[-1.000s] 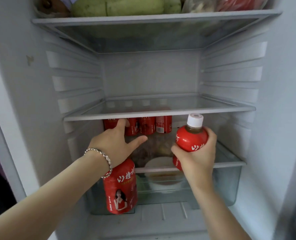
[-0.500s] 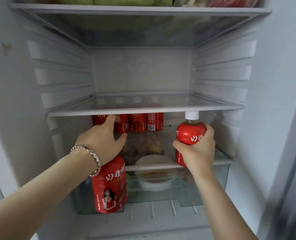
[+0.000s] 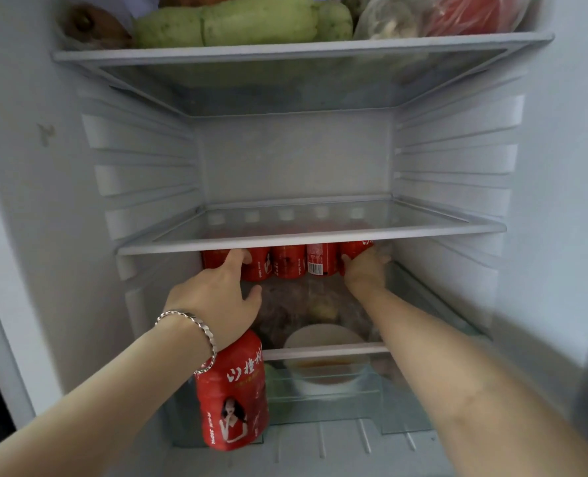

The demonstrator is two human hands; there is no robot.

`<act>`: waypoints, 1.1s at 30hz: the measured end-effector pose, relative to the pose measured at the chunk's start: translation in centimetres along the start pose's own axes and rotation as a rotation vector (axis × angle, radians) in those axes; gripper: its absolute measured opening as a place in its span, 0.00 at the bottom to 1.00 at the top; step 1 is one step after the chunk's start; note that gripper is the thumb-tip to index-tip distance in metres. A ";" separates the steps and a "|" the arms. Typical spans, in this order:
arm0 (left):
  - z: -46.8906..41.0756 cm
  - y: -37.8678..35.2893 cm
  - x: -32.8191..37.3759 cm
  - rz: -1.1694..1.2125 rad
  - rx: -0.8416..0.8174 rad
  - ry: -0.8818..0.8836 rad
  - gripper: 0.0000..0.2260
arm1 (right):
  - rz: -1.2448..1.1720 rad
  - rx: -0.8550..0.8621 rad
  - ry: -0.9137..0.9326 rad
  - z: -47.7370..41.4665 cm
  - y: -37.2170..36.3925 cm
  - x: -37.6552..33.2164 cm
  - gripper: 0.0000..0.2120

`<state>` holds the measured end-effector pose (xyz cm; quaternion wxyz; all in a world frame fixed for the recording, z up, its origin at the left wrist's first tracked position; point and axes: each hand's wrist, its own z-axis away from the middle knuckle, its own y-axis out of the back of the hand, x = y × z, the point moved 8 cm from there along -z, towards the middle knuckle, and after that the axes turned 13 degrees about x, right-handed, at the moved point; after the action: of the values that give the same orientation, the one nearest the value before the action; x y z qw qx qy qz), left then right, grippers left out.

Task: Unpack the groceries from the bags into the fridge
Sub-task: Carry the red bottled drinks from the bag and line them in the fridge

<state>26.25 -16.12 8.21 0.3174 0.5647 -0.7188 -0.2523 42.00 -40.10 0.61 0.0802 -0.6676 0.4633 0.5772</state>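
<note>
From my remote seat I see only the two arms of the person in the head view. Both forearms are bare as far as the view shows them. The left forearm (image 3: 107, 383) ends in the left hand (image 3: 217, 297), and around this wrist sits a thin silver metal bracelet (image 3: 205, 329). I can make out that it is built of small shiny links in one row, with a slightly wavy edge, and it catches the light. It lies a little slanted across the wrist. The right forearm (image 3: 457, 373) and the right hand (image 3: 365, 270) look softer, a little blurred, so the fine details there I cannot read.
</note>
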 end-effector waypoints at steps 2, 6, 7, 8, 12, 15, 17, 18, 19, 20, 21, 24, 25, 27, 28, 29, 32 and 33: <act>0.0 0.0 0.0 -0.001 -0.003 -0.004 0.18 | 0.045 -0.027 0.049 -0.1 -1.2 -0.1 0.31; -0.1 -0.1 -0.1 0.018 0.007 0.014 0.18 | 0.055 -0.138 0.098 -0.1 -2.3 -0.4 0.32; -0.1 0.0 -0.1 0.020 0.016 0.017 0.18 | 0.122 -0.179 0.115 -0.1 -2.7 -0.2 0.33; -0.1 0.0 -0.1 0.020 0.023 0.018 0.18 | 0.189 -0.235 0.156 0.5 -2.7 -0.5 0.32; 0.0 0.1 0.0 0.046 0.005 0.034 0.18 | 0.083 -0.626 0.372 8.3 0.0 -3.9 0.18; 0.1 0.1 0.1 0.092 -0.024 0.055 0.16 | -0.221 -1.170 0.523 18.3 3.1 -6.9 0.31; 0.0 0.2 0.2 0.160 -0.039 0.082 0.14 | -0.293 -1.234 0.513 22.3 3.8 -7.1 0.35; 0.0 0.3 0.2 0.193 -0.051 0.097 0.13 | -0.319 -1.144 0.495 23.1 3.7 -7.0 0.35; 0.1 0.4 0.3 0.229 -0.071 0.112 0.13 | -0.352 -1.027 0.476 23.4 3.9 -7.0 0.33; 0.2 0.5 0.4 0.289 -0.099 0.138 0.12 | -0.410 -0.938 0.459 23.5 4.2 -7.0 0.30; 0.4 0.7 0.2 0.378 -0.130 0.184 0.12 | -0.474 -0.881 0.444 23.4 4.5 -7.0 0.28; 0.8 2.0 -1.8 0.679 -0.162 0.392 0.05 | -0.619 -0.737 0.310 22.0 5.7 -6.3 0.28; 0.8 2.5 -3.1 0.729 -0.128 0.463 0.06 | -0.635 -0.640 0.297 21.3 6.3 -6.1 0.29; 1.0 3.1 -5.6 0.863 -0.031 0.620 0.11 | -0.625 -0.444 0.335 20.4 7.7 -6.4 0.31; 1.0 3.3 -6.3 0.960 0.002 0.690 0.14 | -0.607 -0.384 0.344 20.2 8.0 -6.5 0.31; 1.0 3.3 -6.7 1.042 0.031 0.733 0.16 | -0.583 -0.357 0.343 20.1 7.9 -6.7 0.31; 0.8 3.7 -7.5 1.048 0.142 0.745 0.20 | -0.501 -0.348 0.396 20.1 6.4 -7.7 0.34; 0.7 3.6 -7.7 1.002 0.162 0.733 0.18 | -0.482 -0.350 0.407 19.9 5.8 -8.2 0.35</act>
<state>24.58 -7.78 9.04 0.5793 0.2310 -0.7576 0.1926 24.79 -26.21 3.59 0.0044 -0.8626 0.1930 0.4676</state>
